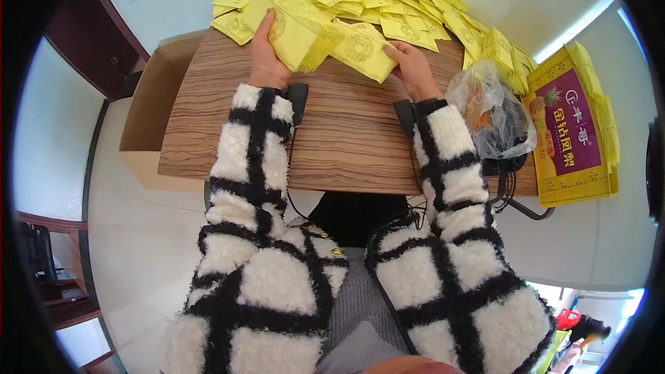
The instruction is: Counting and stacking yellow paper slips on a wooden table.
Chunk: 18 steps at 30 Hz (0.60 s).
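The room is pale-walled and pale-floored, with a striped wood-grain bench (346, 145) pulled up close to the person. Nearest me are the black-and-white checked fleece sleeves (249, 145), with dark devices (298, 102) at the wrists and thin cables (289, 173) hanging from them, which could snag on the bench edge.

Beyond the cuffs, the hands are apart and both closed on yellow stuff above the bench: the left hand (270, 62) grips a yellow bundle (294, 31) by its left edge, the right hand (414, 73) pinches a yellow packet (364, 54) at its right end. Their inner edges meet or overlap; I can't tell whether they are joined. They look like thin printed paper or film: I'd judge them light, floppy, a bit slippery against each other and easy to crease. A flat pinch near an edge or corner, thumb on top, should serve best.

To the right, a clear plastic bag (509, 128) sits just beside the right forearm, crowding that elbow's room. Past it stands a yellow carton (571, 128) with a purple panel; a brown cardboard box (156, 97) is off to the left. Farthest, a loose yellow heap (388, 0) spreads along the wall, limiting reach beyond the hands.
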Each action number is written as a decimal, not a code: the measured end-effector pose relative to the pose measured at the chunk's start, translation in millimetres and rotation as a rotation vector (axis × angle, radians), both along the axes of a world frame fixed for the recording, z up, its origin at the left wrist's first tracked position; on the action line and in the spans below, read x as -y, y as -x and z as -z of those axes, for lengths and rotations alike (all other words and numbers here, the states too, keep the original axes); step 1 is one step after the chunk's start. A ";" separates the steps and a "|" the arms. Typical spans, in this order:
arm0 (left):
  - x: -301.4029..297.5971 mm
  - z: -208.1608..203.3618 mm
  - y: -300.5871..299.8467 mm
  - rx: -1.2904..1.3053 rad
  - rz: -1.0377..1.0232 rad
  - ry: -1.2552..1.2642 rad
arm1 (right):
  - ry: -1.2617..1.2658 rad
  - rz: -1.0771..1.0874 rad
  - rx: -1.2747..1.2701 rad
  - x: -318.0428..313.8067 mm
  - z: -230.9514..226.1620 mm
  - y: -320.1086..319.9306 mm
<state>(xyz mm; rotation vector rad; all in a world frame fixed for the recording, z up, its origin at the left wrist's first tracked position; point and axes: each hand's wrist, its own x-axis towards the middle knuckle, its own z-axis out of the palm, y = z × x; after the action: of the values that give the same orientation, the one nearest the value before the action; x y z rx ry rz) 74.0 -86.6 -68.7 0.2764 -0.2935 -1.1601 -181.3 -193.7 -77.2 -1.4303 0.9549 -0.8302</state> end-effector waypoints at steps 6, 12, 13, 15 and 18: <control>-13.9 -7.5 15.3 0.147 0.101 0.006 | -0.016 0.012 0.333 -12.3 3.1 5.9; -14.2 -3.7 22.8 0.205 0.141 0.038 | 0.040 0.004 0.480 -20.9 2.5 -1.8; -14.1 -3.5 25.8 0.227 0.130 0.033 | 0.039 0.011 0.494 -22.5 3.5 -3.4; -15.7 -5.2 30.3 0.259 0.118 0.026 | 0.059 0.023 0.510 -29.2 1.7 -8.7; -15.7 -7.3 34.9 0.249 0.131 0.056 | 0.090 0.005 0.533 -32.6 2.4 -12.1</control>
<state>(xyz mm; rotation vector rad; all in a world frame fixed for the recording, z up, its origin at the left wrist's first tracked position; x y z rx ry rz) 39.1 -71.0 -61.4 0.3577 -0.5692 -1.2457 -169.2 -161.1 -79.7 -1.1888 0.5185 -1.1939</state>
